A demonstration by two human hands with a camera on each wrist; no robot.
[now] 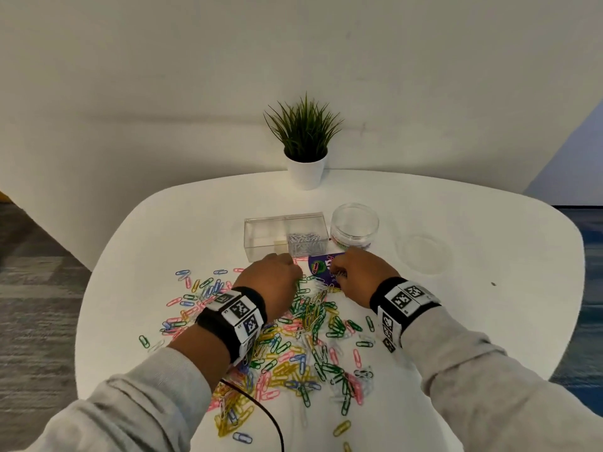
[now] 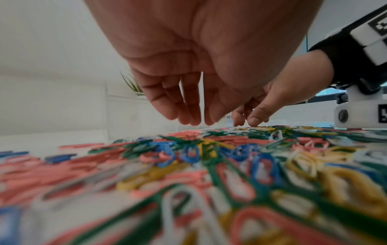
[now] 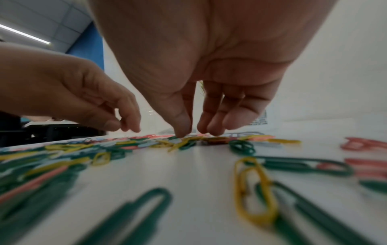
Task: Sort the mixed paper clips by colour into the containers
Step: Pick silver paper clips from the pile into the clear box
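A spread of mixed paper clips [image 1: 303,337] in pink, green, yellow, blue and white covers the middle of the white table [image 1: 489,305]. Behind it stands a clear two-part box [image 1: 261,233], with white clips [image 1: 306,244] in its right half. A clear round jar [image 1: 355,223] stands to its right. My left hand [image 1: 293,272] hovers over the pile's far edge with its fingers [image 2: 186,116] hanging down, and nothing shows between them. My right hand [image 1: 336,272] reaches down beside it. Its thumb [image 3: 182,127] and fingertips [image 3: 211,127] touch yellow and green clips [image 3: 184,144] with a small gap between them.
A purple printed card [image 1: 321,262] lies under my right hand. A clear round lid [image 1: 424,252] lies at the right, and a potted plant [image 1: 305,148] stands at the back edge. A black cable [image 1: 267,415] runs from my left sleeve across the near clips.
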